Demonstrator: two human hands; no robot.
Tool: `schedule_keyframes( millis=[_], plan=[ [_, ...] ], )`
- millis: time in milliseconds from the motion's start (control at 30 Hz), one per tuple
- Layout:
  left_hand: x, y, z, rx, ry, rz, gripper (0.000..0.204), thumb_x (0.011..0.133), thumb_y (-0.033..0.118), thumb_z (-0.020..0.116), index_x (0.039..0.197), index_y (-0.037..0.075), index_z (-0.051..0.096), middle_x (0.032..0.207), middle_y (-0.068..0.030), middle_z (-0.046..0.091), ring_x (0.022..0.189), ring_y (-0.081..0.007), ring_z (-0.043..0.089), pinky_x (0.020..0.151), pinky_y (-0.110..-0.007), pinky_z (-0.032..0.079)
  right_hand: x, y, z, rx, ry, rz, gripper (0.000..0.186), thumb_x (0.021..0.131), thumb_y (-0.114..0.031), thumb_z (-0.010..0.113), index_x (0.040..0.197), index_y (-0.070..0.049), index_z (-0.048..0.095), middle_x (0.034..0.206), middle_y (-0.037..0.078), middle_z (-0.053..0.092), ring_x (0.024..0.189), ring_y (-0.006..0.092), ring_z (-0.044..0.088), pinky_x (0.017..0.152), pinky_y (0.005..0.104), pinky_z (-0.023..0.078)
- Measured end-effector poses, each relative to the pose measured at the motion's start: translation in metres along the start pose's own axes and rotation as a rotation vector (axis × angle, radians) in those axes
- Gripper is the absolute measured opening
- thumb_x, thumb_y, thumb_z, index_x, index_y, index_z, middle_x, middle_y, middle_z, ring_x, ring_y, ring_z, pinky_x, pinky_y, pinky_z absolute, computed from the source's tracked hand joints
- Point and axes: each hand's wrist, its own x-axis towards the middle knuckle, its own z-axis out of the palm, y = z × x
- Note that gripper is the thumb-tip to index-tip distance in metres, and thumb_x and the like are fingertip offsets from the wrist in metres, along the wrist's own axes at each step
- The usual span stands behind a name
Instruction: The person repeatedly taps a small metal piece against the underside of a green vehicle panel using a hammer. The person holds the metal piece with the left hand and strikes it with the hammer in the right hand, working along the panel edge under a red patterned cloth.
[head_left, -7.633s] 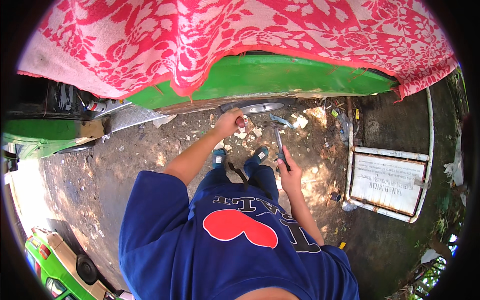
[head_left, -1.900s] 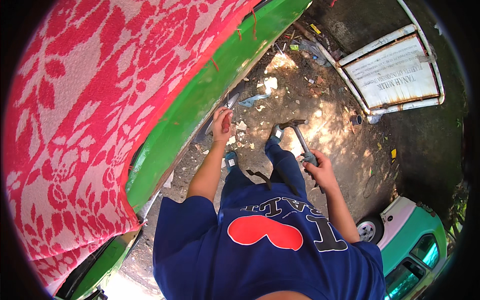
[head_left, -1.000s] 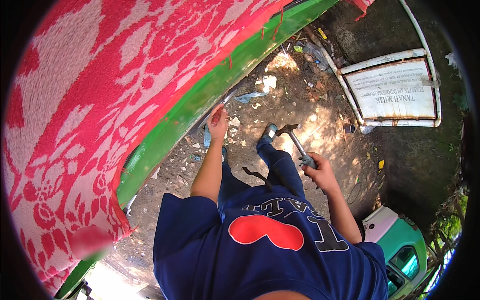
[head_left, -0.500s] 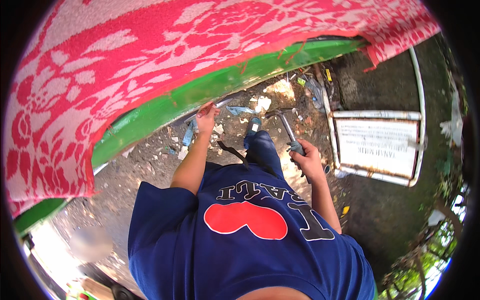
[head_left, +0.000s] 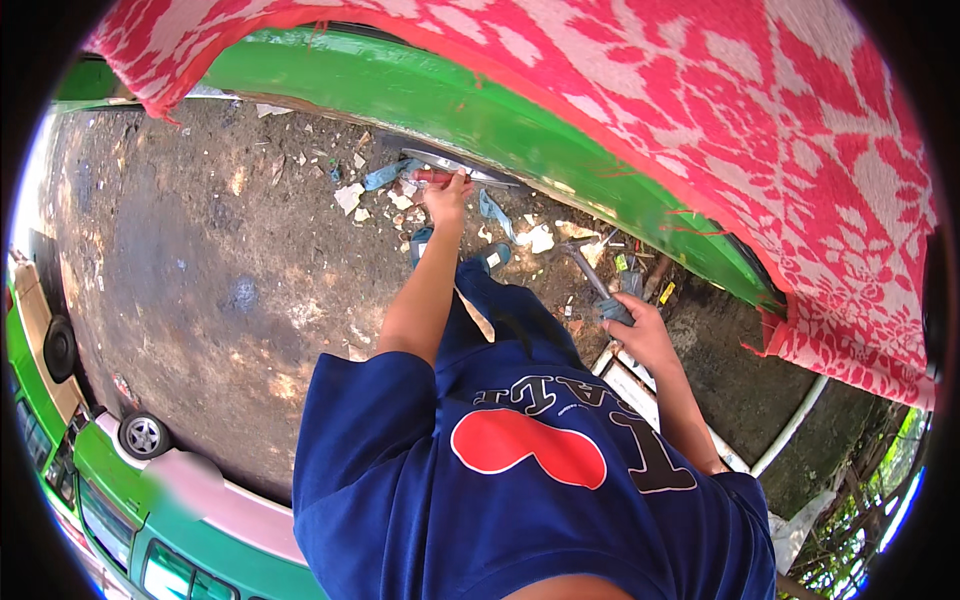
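Note:
My right hand (head_left: 643, 330) is closed round the grey grip of a hammer (head_left: 590, 272), its metal shaft and head slanting away from me over the littered ground. Stretched forward, my left hand (head_left: 447, 200) is closed on a slim red object (head_left: 432, 177); its exact kind is too small to tell. That hand is close to a silvery, curved wheel (head_left: 470, 172) under the lower edge of a green painted panel (head_left: 480, 110). A red and white patterned cloth (head_left: 640, 80) drapes over the panel.
Scraps of paper (head_left: 348, 197) and blue cloth strips (head_left: 495, 212) lie on the dirt around my feet. A white-framed sign (head_left: 630, 380) is by my right arm. Green vehicles (head_left: 110, 490) stand at the lower left, with a wheel (head_left: 145, 436) showing.
My view has swung left, bringing the green vehicles in. The sign is now partly behind my right arm. Both hands keep their holds, and the red object shows more plainly beside the wheel.

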Motion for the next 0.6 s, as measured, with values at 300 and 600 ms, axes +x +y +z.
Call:
schedule_keyframes(
  millis=[300, 600],
  plan=[
    [0.009, -0.009, 0.021, -0.134, -0.032, -0.059, 0.018, 0.091, 0.009, 0.073, 0.1, -0.003, 0.064, 0.09, -0.0107, 0.07, 0.076, -0.021, 0.071, 0.069, -0.029, 0.06, -0.009, -0.003, 0.023, 0.004, 0.006, 0.003, 0.039, 0.083, -0.006, 0.073, 0.121, 0.001, 0.064, 0.087, 0.001, 0.067, 0.076, 0.0055, 0.057, 0.069, 0.0241, 0.046],
    [0.01, -0.008, 0.019, -0.202, 0.039, -0.125, 0.015, 0.089, 0.008, 0.075, 0.095, 0.0, 0.063, 0.088, -0.0093, 0.069, 0.072, -0.0219, 0.071, 0.066, -0.032, 0.061, -0.017, -0.002, 0.012, -0.006, 0.039, 0.082, 0.039, 0.083, -0.003, 0.072, 0.121, -0.002, 0.063, 0.075, -0.005, 0.06, 0.057, 0.0034, 0.051, 0.048, 0.0225, 0.039]
  ],
)
